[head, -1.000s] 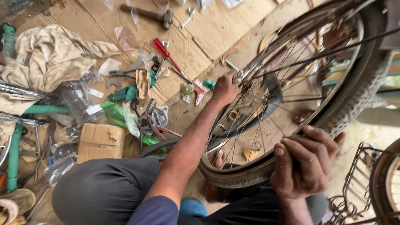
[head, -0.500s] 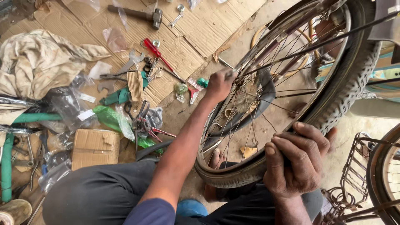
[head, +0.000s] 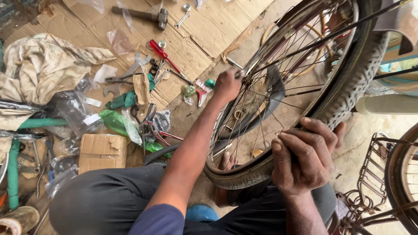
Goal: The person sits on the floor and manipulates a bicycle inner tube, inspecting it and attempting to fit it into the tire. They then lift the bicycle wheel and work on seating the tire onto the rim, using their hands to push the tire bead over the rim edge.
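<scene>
A spoked bicycle wheel [head: 348,82] with a worn grey tyre stands upright in front of me. My right hand [head: 302,156] grips the tyre and rim at its lower edge, fingers curled over the top. My left hand [head: 227,85] reaches across to the far side of the rim and pinches something small at the spokes; what it holds is too small to tell. A loose black inner tube [head: 270,100] hangs inside the wheel. My dark trousers [head: 109,200] fill the lower part of the view.
Flattened cardboard [head: 191,39] carries a hammer [head: 143,15], a red screwdriver [head: 163,53], spanners, pliers [head: 150,126] and plastic bags. A crumpled cloth [head: 43,69], a small carton [head: 102,150] and a green hose [head: 13,169] lie left. Another wheel and wire rack [head: 383,174] stand right.
The view has shifted, so the wheel and both hands sit slightly further left and lower. My left hand stays at the far rim; my right hand keeps its grip on the tyre.
</scene>
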